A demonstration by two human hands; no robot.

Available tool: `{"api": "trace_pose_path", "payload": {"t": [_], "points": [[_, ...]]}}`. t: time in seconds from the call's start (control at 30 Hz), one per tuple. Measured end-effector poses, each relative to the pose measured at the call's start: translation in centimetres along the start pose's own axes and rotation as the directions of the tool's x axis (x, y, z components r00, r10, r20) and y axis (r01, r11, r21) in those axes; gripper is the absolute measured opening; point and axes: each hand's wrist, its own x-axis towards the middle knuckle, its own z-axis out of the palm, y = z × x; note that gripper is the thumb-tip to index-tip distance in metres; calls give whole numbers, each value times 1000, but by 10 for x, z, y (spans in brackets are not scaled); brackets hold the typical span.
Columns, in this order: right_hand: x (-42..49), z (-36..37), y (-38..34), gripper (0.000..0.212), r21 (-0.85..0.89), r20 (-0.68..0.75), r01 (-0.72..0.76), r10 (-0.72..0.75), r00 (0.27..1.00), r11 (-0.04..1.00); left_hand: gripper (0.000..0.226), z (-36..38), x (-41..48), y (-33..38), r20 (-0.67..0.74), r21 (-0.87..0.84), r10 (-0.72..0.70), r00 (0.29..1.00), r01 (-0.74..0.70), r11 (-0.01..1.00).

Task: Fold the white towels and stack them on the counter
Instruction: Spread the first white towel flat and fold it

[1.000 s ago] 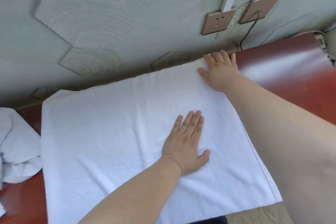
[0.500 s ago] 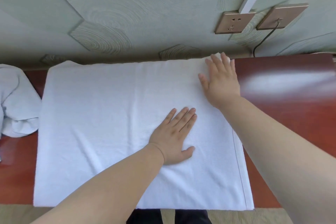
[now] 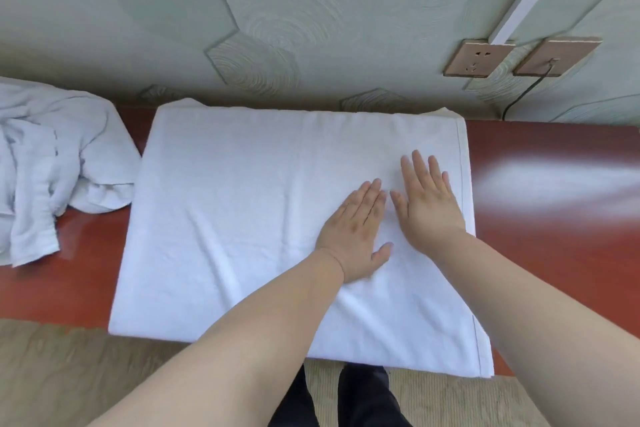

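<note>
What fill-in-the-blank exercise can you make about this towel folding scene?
1. The crumpled towel lies to the ____ of the spread towel.
2. The left hand and right hand press flat on the spread towel's ____ half.
3. The dark cable leaves the ____ wall plate.
Missing words: left; right; right.

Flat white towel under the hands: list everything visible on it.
The white terry towel lies spread flat on the glossy red-brown counter, far edge at the wall, near edge overhanging the front. It looks doubled, with a stitched hem down its right side and light creases. The left hand and right hand press on its right half, palms down, fingers straight. A crumpled towel sits beside its left edge.
</note>
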Motion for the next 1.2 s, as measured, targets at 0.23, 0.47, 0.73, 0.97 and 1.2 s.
{"api": "trace_pose_path", "payload": {"t": [0.23, 0.47, 0.73, 0.97, 1.2], "points": [[-46, 43, -110, 75, 80, 10, 188, -189, 982, 979, 79, 20, -105, -79, 0, -204, -643, 766, 629, 750], [-46, 87, -144, 75, -187, 166, 375, -347, 923, 908, 74, 40, -257, -222, -8, -58, -544, 839, 542, 838], [-33, 91, -211, 77, -177, 161, 292, -265, 951, 940, 82, 24, -273, -266, -22, -10, -567, 823, 567, 824], [24, 106, -292, 74, -181, 218, 405, -365, 905, 896, 81, 5, -198, -274, -10, -90, -407, 913, 404, 910], [86, 94, -279, 74, -157, 24, 3, 1, 1000, 988, 84, -12, -167, -344, -28, -56, -421, 907, 419, 906]]}}
